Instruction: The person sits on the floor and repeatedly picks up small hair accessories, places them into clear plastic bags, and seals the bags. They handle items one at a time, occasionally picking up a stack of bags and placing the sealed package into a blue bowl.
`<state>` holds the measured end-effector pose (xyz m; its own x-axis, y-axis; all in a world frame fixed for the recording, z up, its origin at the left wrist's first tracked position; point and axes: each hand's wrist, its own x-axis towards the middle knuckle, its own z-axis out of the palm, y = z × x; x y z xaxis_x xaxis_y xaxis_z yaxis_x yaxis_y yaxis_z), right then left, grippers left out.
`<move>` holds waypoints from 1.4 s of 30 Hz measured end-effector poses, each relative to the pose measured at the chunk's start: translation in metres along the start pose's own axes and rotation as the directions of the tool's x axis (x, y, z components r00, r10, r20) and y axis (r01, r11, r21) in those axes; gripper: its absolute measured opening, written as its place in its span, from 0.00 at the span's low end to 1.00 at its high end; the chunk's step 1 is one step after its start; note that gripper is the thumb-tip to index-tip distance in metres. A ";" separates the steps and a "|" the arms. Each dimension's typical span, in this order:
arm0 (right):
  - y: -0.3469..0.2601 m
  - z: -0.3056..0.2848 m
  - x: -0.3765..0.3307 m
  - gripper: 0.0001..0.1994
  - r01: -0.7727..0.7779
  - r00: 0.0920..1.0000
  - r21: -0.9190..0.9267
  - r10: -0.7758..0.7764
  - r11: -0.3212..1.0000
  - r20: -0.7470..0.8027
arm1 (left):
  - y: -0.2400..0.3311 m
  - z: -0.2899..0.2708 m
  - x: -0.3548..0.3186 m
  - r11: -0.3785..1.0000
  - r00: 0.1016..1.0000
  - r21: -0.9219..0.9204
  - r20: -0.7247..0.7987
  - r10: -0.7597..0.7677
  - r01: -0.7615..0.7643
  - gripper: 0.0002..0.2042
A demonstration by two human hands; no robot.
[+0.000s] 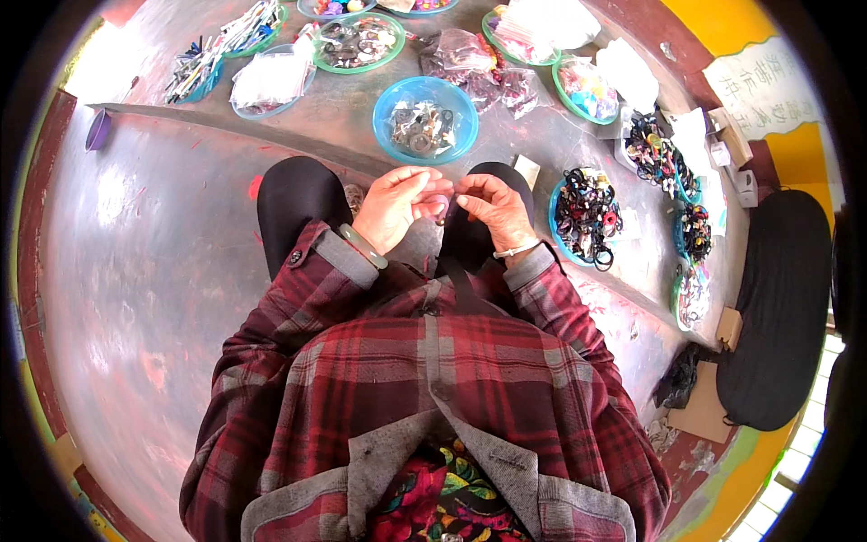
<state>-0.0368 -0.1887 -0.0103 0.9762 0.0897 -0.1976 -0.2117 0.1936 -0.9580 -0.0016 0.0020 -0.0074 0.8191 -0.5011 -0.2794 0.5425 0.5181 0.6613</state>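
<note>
Above my lap, my left hand (390, 212) and my right hand (495, 210) face each other with their fingertips drawn close together. Both hands are closed in a pinch. Something small, partly see-through with a dark spot, seems to hang between them, but it is too small to name. A pale bangle (363, 247) circles my left wrist, and a white band (516, 249) is on the right one. Just beyond my hands sits a blue plastic basin (383, 144) holding small clear packets with dark and metallic pieces.
To the right stands a blue basin (558, 237) of black hair ties. Farther off are a green-rimmed basin (341, 68) of small packets, a tray of clear bags (271, 83) and bundled pens (194, 70). A small purple cup (98, 131) stands far left; a black cushion-like shape (777, 312) is at right.
</note>
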 end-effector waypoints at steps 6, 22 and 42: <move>0.012 0.017 0.004 0.03 0.082 0.991 0.076 -0.073 0.994 -0.115 | -0.004 -0.005 0.002 0.999 1.000 -0.046 0.013 -0.004 0.004 0.11; 0.016 0.011 0.003 0.03 0.064 0.985 0.071 -0.052 0.995 -0.165 | -0.007 -0.001 0.001 0.946 0.998 0.320 0.007 -0.056 0.051 0.11; 0.013 0.011 0.000 0.03 0.016 0.982 0.109 0.005 0.994 -0.187 | -0.013 -0.007 0.005 0.987 0.999 0.158 -0.010 -0.037 0.038 0.09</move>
<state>-0.0404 -0.1755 -0.0200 0.9668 -0.0937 -0.2378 -0.2003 0.3001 -0.9326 -0.0029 -0.0026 -0.0221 0.8001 -0.5131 -0.3107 0.5371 0.3823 0.7519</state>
